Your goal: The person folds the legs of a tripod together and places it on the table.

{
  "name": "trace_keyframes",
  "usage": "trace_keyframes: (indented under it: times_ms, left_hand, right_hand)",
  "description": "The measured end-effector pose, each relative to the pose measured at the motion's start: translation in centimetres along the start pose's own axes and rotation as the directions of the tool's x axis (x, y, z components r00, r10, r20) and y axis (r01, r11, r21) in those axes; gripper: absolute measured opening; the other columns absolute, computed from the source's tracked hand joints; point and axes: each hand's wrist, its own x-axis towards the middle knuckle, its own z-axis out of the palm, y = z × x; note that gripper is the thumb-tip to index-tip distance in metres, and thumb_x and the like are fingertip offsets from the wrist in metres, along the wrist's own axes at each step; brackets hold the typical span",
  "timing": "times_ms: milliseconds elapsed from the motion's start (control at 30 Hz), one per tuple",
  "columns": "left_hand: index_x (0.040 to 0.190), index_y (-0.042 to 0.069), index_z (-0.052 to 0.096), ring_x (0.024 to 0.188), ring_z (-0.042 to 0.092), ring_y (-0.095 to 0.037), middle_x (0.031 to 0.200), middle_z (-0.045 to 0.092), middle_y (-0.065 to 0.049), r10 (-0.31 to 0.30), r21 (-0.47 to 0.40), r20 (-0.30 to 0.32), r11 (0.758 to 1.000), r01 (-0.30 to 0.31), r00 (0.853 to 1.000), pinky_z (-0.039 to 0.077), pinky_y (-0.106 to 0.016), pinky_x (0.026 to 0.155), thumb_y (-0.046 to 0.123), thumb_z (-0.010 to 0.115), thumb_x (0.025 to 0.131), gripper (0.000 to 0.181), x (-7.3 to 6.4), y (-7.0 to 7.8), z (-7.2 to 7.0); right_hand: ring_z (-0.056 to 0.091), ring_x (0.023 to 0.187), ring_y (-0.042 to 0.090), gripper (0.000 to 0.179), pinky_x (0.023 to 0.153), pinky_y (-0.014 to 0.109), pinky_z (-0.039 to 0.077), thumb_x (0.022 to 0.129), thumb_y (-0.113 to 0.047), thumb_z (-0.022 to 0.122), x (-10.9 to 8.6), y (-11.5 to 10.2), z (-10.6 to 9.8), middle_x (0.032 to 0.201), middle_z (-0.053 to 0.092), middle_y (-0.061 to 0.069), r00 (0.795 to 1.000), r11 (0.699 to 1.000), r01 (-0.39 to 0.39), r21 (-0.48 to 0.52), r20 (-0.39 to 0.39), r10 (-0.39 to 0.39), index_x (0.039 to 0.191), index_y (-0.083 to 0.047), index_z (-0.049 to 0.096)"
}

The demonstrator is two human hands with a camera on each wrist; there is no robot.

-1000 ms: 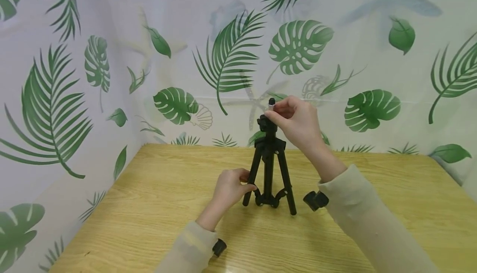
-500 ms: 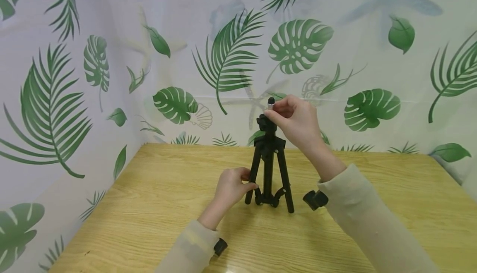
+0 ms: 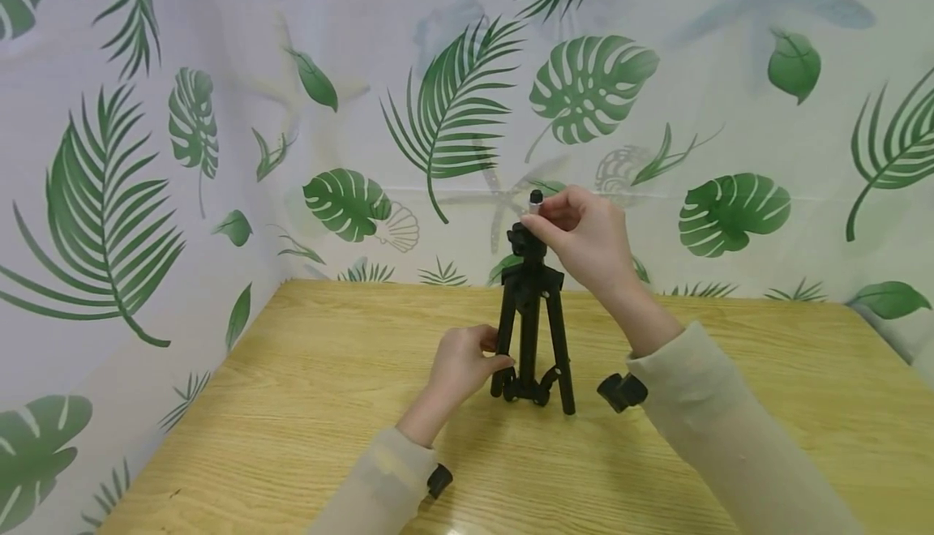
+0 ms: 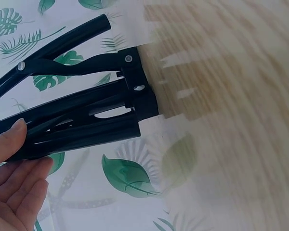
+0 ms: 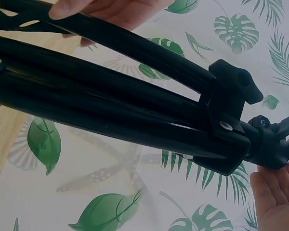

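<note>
Head view, left fingers pinching tripod leg, right fingers pinching top

In the head view, the fingers of the left hand pass behind a leg of the tripod, so their tips are hidden. The right hand partly covers the silver-and-black piece atop the tripod, too small to identify. A dark speck well left of the tripod is too small to tell. The left wrist view cuts off the tripod's top and blurs the bench beyond its feet; the right wrist view crops both hands.
</note>
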Motion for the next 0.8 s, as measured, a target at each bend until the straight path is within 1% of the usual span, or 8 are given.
trace_keyframes:
  times_ms: [167, 267, 400, 567, 800]
  left_hand:
    - [0.087, 0.005, 0.066, 0.076, 0.06, -0.016, 0.081, 0.065, -0.004, 0.02, 0.008, -0.009, 1.0, -0.02, 1.0, 0.047, -0.026, 0.065, 0.019, 0.073, 0.072, 0.021, 0.14, 0.07, 0.18]
    - [0.086, 0.005, 0.066, 0.074, 0.06, -0.016, 0.08, 0.065, -0.003, 0.029, 0.022, -0.015, 0.999, -0.029, 0.999, 0.047, -0.026, 0.064, 0.02, 0.073, 0.072, 0.022, 0.18, 0.14, 0.29]
    - [0.084, 0.006, 0.066, 0.074, 0.061, -0.016, 0.079, 0.065, -0.003, 0.046, 0.019, -0.013, 0.999, -0.046, 0.999, 0.048, -0.026, 0.063, 0.02, 0.073, 0.073, 0.02, 0.32, 0.27, 0.47]
    - [0.083, 0.006, 0.065, 0.074, 0.062, -0.016, 0.079, 0.065, -0.004, 0.027, -0.007, 0.0, 1.0, -0.027, 1.0, 0.048, -0.024, 0.063, 0.02, 0.073, 0.073, 0.019, 0.44, 0.27, 0.55]
    - [0.079, 0.005, 0.064, 0.072, 0.061, -0.016, 0.076, 0.064, -0.004, 0.009, -0.073, 0.03, 0.997, -0.007, 1.0, 0.047, -0.023, 0.061, 0.019, 0.073, 0.073, 0.018, 0.8, 0.11, 0.68]
  right_hand:
    - [0.061, 0.075, 0.019, 0.023, 0.063, 0.028, 0.048, 0.081, -0.019, 0.065, -0.04, 0.04, 0.02, 0.088, 0.063, 0.011, 1.0, 1.0, -0.002, -0.001, 0.001, 0.002, 0.09, 0.001, 0.061]
    - [0.061, 0.076, 0.019, 0.023, 0.064, 0.029, 0.048, 0.081, -0.019, 0.065, -0.06, 0.07, 0.05, 0.088, 0.063, 0.011, 1.0, 1.0, -0.005, -0.001, 0.001, 0.005, 0.091, 0.001, 0.061]
    - [0.061, 0.076, 0.019, 0.023, 0.065, 0.031, 0.048, 0.081, -0.019, 0.065, -0.06, 0.11, 0.11, 0.088, 0.063, 0.011, 1.0, 1.0, -0.007, 0.004, 0.0, 0.007, 0.091, 0.001, 0.061]
    - [0.061, 0.077, 0.019, 0.024, 0.066, 0.032, 0.049, 0.081, -0.02, 0.065, -0.04, 0.02, 0.19, 0.088, 0.064, 0.011, 1.0, 1.0, -0.009, 0.012, 0.01, 0.008, 0.092, 0.001, 0.061]
    - [0.061, 0.077, 0.019, 0.023, 0.066, 0.033, 0.049, 0.081, -0.019, 0.065, -0.13, -0.04, -0.02, 0.089, 0.064, 0.012, 1.0, 1.0, -0.006, 0.006, 0.002, 0.006, 0.091, 0.001, 0.06]
